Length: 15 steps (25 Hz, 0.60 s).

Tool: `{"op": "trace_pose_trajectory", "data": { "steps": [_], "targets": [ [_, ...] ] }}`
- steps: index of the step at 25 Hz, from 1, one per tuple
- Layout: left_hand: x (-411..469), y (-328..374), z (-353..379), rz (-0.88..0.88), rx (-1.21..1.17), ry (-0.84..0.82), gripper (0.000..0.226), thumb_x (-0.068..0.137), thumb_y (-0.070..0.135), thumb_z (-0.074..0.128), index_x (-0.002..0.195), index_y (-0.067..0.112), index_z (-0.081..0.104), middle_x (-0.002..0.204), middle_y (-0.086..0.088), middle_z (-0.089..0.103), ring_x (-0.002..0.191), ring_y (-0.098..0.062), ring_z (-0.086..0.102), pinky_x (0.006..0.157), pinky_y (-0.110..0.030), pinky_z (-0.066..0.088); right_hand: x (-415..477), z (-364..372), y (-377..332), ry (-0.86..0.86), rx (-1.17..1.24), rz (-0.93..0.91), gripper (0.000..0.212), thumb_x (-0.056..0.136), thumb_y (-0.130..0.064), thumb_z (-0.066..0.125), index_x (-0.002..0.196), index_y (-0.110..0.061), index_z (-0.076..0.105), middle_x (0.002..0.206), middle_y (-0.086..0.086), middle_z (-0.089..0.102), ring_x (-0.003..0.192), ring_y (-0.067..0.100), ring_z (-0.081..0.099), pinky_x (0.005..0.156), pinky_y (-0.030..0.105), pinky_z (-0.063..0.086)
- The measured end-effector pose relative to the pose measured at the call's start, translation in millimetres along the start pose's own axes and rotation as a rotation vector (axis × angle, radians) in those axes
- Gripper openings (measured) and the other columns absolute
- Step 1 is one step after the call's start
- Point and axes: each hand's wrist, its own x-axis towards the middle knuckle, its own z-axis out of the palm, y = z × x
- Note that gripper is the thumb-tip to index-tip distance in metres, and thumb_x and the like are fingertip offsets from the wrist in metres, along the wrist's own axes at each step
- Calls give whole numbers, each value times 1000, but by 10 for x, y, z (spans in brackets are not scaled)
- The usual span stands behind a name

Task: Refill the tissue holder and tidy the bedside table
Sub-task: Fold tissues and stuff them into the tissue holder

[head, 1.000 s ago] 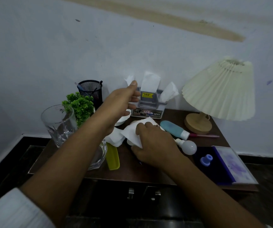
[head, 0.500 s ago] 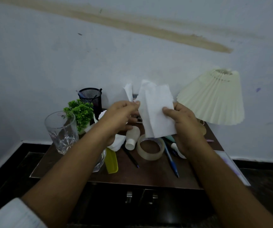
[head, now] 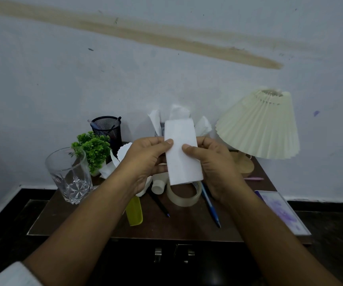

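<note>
Reaches forward with both forearms from the lower corners, with a white sleeve (head: 11,273) on the left arm. Holds a folded tissue (head: 182,153) upright between the two hands, above the middle of the surface (head: 187,230) and not touching it. Pinches its left edge with the left hand (head: 143,162): thumb flat on the front, the other fingers curled behind the paper. Pinches the right edge in the same way with the right hand (head: 216,166), thumb tip on the front, palm turned inward. Thumbs near each other, not touching.

Under the hands, on the surface: a roll of clear tape (head: 184,196) lying flat, a blue pen (head: 210,207) just right of it, a black pen (head: 159,205) on its left, a small white bottle (head: 158,183), and a flat yellow-green thing (head: 134,211) partly under the left forearm.

Farther left: a clear glass (head: 69,174) standing upright, a small green plant (head: 93,149), a crumpled tissue (head: 108,170) beside it, and a black mesh pen cup (head: 107,129) at the back. At the right edge: a flat frame (head: 280,211) with purple marks.

At the back, near the wall: the tissue holder (head: 162,127), mostly hidden behind the folded tissue, with white tissues (head: 178,112) standing out of it. Just right of it: a lamp (head: 259,124) with a cream pleated shade.
</note>
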Motion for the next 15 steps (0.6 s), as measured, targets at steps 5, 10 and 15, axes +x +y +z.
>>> {"op": "trace_pose_trajectory", "data": {
  "steps": [5,10,15],
  "targets": [
    [-3,57,-38,91,4,1,11,96,14,66,100,7,74,98,-12,79,90,-24,77,70,-35,63,11,-63,-34,-20,-86,-13,37,91,-33,72,119,-11,63,111,5,75,99,19,74,80,37,63],
    [-39,46,0,151,59,1,20,92,15,69,111,10,74,101,-9,79,95,-28,76,81,-44,63,-3,-45,-12,-130,-74,56,23,97,-17,65,119,-13,69,110,5,77,100,23,75,85,43,62],
    [-57,46,2,161,63,24,17,96,25,67,103,13,77,92,-7,80,81,-19,76,74,-36,64,14,-88,-26,-60,-35,-1,19,95,-14,67,113,-16,71,108,3,78,101,24,74,87,45,61]
  ]
}}
